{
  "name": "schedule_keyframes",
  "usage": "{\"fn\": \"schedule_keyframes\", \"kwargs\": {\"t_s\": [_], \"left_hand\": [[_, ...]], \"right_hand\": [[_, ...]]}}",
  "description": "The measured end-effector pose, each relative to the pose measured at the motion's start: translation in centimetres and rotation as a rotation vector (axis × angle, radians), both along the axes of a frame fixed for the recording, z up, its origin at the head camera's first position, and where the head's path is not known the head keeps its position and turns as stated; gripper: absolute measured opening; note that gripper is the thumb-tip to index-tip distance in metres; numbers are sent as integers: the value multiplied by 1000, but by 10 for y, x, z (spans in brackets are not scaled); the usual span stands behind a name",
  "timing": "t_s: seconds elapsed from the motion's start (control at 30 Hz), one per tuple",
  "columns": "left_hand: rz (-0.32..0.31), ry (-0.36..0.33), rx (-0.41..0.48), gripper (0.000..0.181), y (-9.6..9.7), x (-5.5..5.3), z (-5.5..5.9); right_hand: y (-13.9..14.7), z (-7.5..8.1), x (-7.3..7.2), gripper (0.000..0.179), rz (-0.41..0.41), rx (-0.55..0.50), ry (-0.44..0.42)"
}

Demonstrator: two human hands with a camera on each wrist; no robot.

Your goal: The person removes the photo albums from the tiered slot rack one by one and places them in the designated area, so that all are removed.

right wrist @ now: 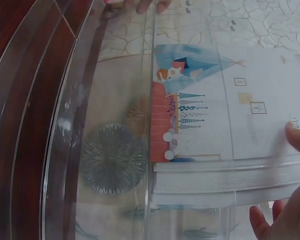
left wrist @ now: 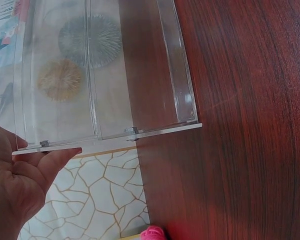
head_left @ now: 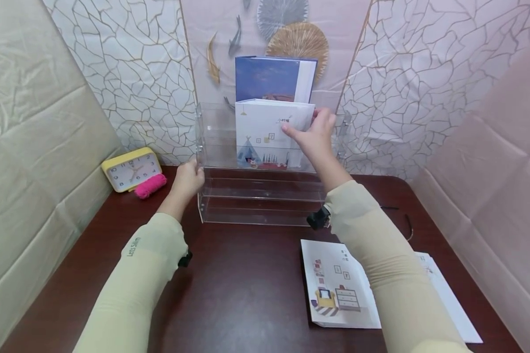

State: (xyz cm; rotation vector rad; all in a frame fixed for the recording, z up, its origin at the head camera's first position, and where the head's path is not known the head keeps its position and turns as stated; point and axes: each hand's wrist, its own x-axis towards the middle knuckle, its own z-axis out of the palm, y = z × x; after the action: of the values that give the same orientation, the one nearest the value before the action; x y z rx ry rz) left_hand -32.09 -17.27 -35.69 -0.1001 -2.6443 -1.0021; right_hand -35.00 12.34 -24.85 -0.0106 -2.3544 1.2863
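Note:
A clear acrylic tiered rack stands at the back of the table. My left hand grips the edge of its left side panel, with fingers behind the panel in the left wrist view. On the rack's upper tier stands a thick white book with a tent drawing on its cover, its lower part behind the clear front panel. My right hand holds this book at its right edge, thumb on the front cover and fingers round the far side. A taller blue book rises behind the white one.
Two white books lie at the right front: one with a furniture drawing, the other partly under my right sleeve. A yellow clock and a bundle of pink yarn sit left of the rack. Fabric walls enclose the table.

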Motion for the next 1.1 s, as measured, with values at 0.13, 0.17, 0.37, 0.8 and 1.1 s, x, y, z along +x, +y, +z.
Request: {"fn": "schedule_keyframes", "kwargs": {"t_s": [0.13,0.17,0.37,0.8,1.1], "left_hand": [[3,0,2,22,1,1,1],[1,-4,3,22,1,1,2],[5,-8,1,23,1,0,2],[5,-8,13,27,-2,-2,1],[7,-9,0,26,1,-2,-1]], "right_hand": [[0,-5,-2,71,4,15,10],[0,-6,-2,71,14,12,25],[3,-15,-4,70,80,-9,26],[4,-14,-9,66,94,-14,13],[-7,2,-9,67,128,67,19]]}}
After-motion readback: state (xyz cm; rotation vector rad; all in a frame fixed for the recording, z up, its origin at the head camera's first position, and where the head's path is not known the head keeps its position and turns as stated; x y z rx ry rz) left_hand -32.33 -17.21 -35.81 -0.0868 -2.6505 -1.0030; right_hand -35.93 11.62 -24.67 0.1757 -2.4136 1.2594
